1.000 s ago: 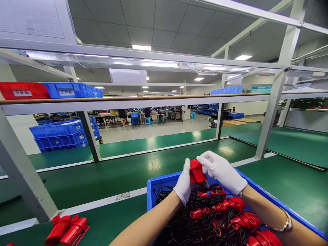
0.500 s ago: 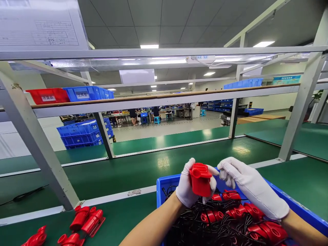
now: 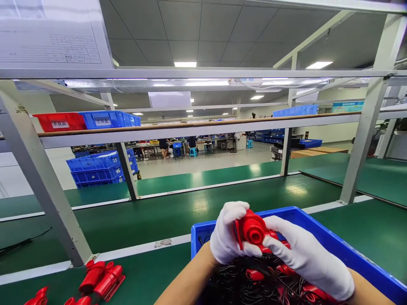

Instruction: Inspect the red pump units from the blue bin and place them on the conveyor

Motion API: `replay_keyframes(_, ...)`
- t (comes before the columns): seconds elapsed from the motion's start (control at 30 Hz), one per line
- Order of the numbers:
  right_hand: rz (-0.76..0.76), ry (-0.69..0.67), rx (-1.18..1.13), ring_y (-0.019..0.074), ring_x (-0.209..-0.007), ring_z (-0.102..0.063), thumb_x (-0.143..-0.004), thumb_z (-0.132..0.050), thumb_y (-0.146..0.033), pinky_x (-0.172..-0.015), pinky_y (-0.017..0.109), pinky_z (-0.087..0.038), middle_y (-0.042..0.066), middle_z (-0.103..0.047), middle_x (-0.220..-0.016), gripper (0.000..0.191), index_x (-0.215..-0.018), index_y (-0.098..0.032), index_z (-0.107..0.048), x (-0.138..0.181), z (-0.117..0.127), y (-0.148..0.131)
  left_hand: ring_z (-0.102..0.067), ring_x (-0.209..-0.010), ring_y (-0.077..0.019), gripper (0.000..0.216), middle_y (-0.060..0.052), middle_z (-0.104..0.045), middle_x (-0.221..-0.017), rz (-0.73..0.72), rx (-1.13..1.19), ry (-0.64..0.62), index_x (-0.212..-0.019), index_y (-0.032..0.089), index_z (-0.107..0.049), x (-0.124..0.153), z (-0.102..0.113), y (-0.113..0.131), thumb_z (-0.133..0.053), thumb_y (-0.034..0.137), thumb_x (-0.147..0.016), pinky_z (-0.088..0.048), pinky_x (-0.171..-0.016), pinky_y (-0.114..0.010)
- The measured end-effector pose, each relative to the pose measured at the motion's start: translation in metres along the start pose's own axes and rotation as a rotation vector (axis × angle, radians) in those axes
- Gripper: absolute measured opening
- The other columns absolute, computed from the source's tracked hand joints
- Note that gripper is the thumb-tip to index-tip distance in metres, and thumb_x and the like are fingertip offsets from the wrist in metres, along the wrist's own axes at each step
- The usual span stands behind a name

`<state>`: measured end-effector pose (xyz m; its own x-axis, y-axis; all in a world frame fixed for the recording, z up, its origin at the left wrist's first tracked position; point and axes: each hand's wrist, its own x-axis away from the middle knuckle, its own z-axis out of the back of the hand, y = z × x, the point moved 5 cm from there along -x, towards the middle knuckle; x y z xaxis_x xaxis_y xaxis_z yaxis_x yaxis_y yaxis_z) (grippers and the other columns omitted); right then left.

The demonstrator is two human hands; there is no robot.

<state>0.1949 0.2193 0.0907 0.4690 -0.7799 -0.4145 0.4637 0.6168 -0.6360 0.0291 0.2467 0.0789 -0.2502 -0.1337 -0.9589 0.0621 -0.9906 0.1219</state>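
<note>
Over the blue bin point(image 3: 199, 245), my white-gloved left hand point(image 3: 227, 237) is closed around a red plastic housing point(image 3: 252, 228) with a flat base plate. Its round, stepped opening faces me. My gloved right hand point(image 3: 305, 250) pinches the same housing from the right, thumb below and fingers above; exact contact is partly hidden. Inside the bin, more red housings point(image 3: 254, 274) lie among tangled black cables point(image 3: 244, 288). My hands cover part of the bin's contents.
Several red housings point(image 3: 108, 281) lie on the green bench at lower left. A slanted grey post point(image 3: 51, 186) stands behind them, another post point(image 3: 362, 135) at right. A shelf above carries a red bin point(image 3: 59, 123) and blue bins point(image 3: 104, 120). People sit far back.
The red housing has been turned so its round opening faces me. My right hand has come left from beside it and closed on it. The camera view has shifted slightly.
</note>
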Motion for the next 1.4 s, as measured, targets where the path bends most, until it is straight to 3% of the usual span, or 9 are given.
replay_keyframes(0.17, 0.163, -0.187, 0.048, 0.0219, -0.115, -0.059, -0.096, -0.047, -0.048, -0.105, 0.035, -0.047, 0.005, -0.061, -0.128, 0.031, -0.118, -0.032, -0.062, 0.0, -0.006, -0.004, -0.042, -0.137, -0.0359, 0.116, -0.019, -0.035, -0.149, 0.06, -0.298, -0.025, -0.151, 0.029, -0.019, 0.029, 0.037, -0.011, -0.077, 0.073, -0.061, -0.038, -0.115, -0.052)
replay_keyframes(0.33, 0.036, -0.021, 0.312, 0.0248, -0.107, -0.061, -0.094, -0.048, -0.057, -0.095, 0.038, -0.05, 0.01, -0.065, -0.121, 0.041, -0.122, -0.029, -0.06, -0.015, 0.031, 0.026, -0.053, -0.128, -0.0208, 0.059, -0.015, -0.046, -0.144, 0.944, -0.387, 0.403, -0.141, 0.02, -0.031, 0.138, 0.118, -0.079, -0.033, 0.059, -0.098, -0.043, -0.112, -0.039)
replay_keyframes(0.5, 0.01, 0.359, 0.865, 0.0116, -0.057, -0.048, -0.077, -0.026, -0.092, -0.061, 0.032, -0.036, 0.003, -0.06, -0.07, 0.08, -0.093, -0.022, -0.06, -0.098, 0.121, 0.0, -0.058, -0.118, -0.0328, 0.051, -0.028, -0.057, -0.125, 1.271, -0.584, 0.453, -0.124, 0.003, -0.046, 0.247, 0.152, -0.112, -0.036, 0.042, -0.093, -0.044, -0.107, -0.052)
replay_keyframes(0.6, -0.068, 0.276, 1.121, 0.0084, -0.061, -0.048, -0.069, -0.014, -0.091, -0.065, 0.032, -0.031, 0.002, -0.057, -0.07, 0.093, -0.094, -0.014, -0.06, -0.178, 0.121, -0.033, -0.056, -0.119, -0.0347, 0.043, -0.024, -0.062, -0.12, 1.275, -0.652, 0.304, -0.114, 0.007, -0.058, 0.272, 0.144, -0.118, -0.043, 0.039, -0.09, -0.04, -0.109, -0.052)
replay_keyframes(0.73, -0.107, -0.18, 1.13, 0.0214, -0.088, -0.064, -0.097, -0.024, -0.063, -0.074, 0.035, -0.036, 0.015, -0.067, -0.088, 0.073, -0.108, -0.004, -0.065, -0.263, 0.009, -0.05, -0.056, -0.117, -0.0317, 0.038, -0.017, -0.066, -0.117, 1.209, -0.671, 0.119, -0.112, 0.012, -0.065, 0.272, 0.128, -0.121, -0.046, 0.037, -0.09, -0.039, -0.11, -0.046)
replay_keyframes(0.93, -0.109, -0.703, 1.0, 0.0145, -0.075, -0.066, -0.09, -0.063, -0.043, -0.074, 0.03, -0.053, 0.006, -0.071, -0.083, 0.033, -0.089, -0.011, -0.07, -0.289, -0.223, -0.013, -0.061, -0.108, -0.0287, 0.033, -0.013, -0.068, -0.109, 1.179, -0.704, 0.052, -0.107, 0.016, -0.066, 0.273, 0.13, -0.125, -0.041, 0.033, -0.094, -0.045, -0.102, -0.043)
replay_keyframes(1.1, -0.029, -0.813, 0.885, 0.0168, -0.087, -0.068, -0.093, -0.054, -0.058, -0.078, 0.032, -0.054, 0.011, -0.072, -0.103, 0.05, -0.102, -0.011, -0.069, -0.287, -0.299, -0.01, -0.062, -0.106, -0.0287, 0.036, -0.014, -0.069, -0.107, 1.167, -0.69, 0.041, -0.103, 0.017, -0.067, 0.275, 0.138, -0.129, -0.038, 0.035, -0.094, -0.046, -0.101, -0.043)
replay_keyframes(1.2, 0.017, -0.732, 0.825, 0.02, -0.097, -0.067, -0.094, -0.047, -0.063, -0.08, 0.03, -0.051, 0.013, -0.069, -0.117, 0.058, -0.113, -0.012, -0.068, -0.298, -0.257, -0.021, -0.061, -0.109, -0.0299, 0.04, -0.014, -0.069, -0.11, 1.17, -0.638, 0.053, -0.103, 0.016, -0.067, 0.273, 0.143, -0.131, -0.037, 0.041, -0.093, -0.044, -0.105, -0.045)
replay_keyframes(1.4, -0.107, -0.464, 0.917, 0.0254, -0.11, -0.063, -0.099, -0.028, -0.061, -0.091, 0.034, -0.046, 0.012, -0.068, -0.121, 0.061, -0.125, -0.018, -0.064, -0.228, -0.053, 0.018, -0.062, -0.111, -0.033, 0.037, -0.012, -0.07, -0.111, 1.26, -0.549, 0.18, -0.099, 0.02, -0.066, 0.272, 0.156, -0.137, -0.044, 0.046, -0.085, -0.044, -0.106, -0.053)
